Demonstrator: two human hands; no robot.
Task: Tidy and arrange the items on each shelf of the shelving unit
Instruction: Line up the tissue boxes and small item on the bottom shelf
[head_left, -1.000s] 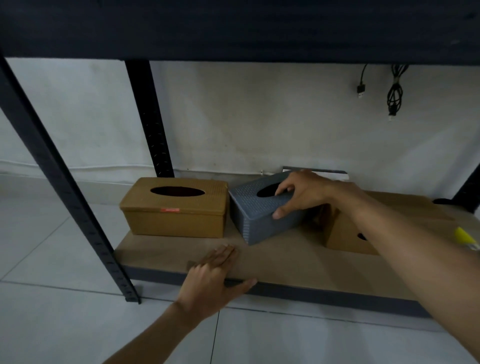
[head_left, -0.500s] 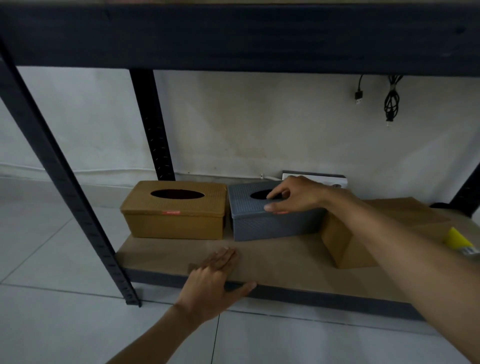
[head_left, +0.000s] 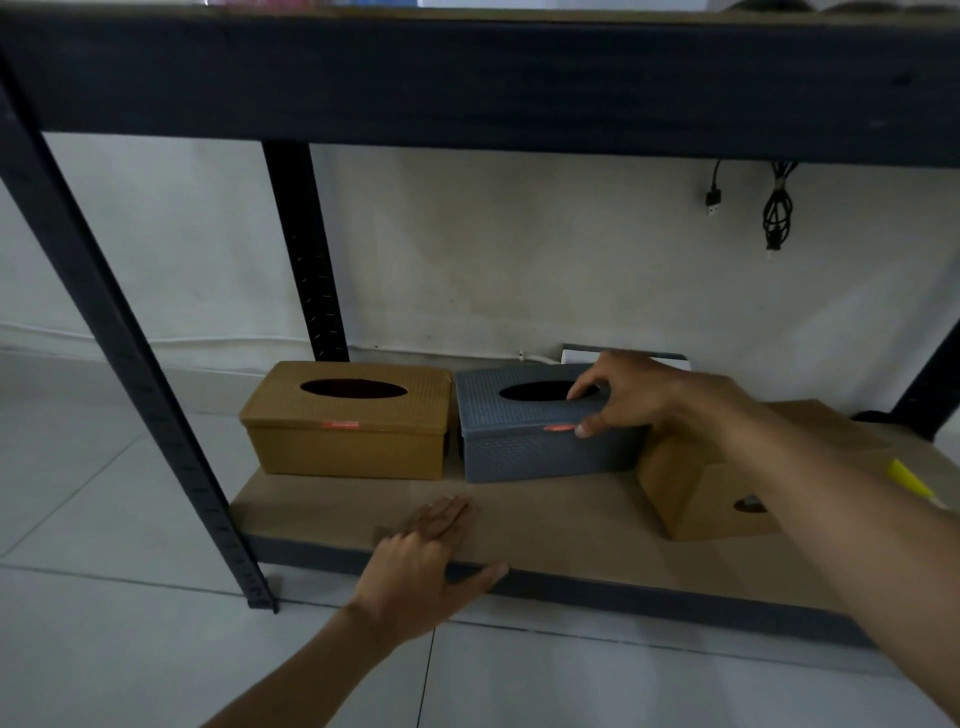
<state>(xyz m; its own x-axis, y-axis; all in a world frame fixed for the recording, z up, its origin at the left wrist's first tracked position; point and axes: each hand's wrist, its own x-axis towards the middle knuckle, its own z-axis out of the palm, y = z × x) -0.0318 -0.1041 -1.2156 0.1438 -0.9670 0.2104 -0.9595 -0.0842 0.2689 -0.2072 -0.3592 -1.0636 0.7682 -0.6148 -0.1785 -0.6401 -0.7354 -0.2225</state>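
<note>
On the bottom shelf board (head_left: 545, 525) a brown tissue box (head_left: 347, 422) stands at the back left. Right beside it stands a grey tissue box (head_left: 524, 436), squared up with it. My right hand (head_left: 631, 392) grips the grey box's right end, fingers at the oval opening and thumb on the front edge of the lid. My left hand (head_left: 426, 566) rests flat on the shelf's front edge with fingers straight. A third brown tissue box (head_left: 696, 488) lies tipped on its side to the right, partly behind my right forearm.
Black metal uprights (head_left: 119, 338) frame the unit and a dark shelf beam (head_left: 467, 78) runs overhead. Cables (head_left: 776, 208) hang on the wall at right. A white flat item (head_left: 576, 357) leans behind the grey box. A yellow object (head_left: 906, 478) lies at far right. White tiled floor lies below.
The grey box was turned from a slanted position to sit straight beside the brown box. My right hand stayed on it, shifting toward its right end. My left hand has not moved.
</note>
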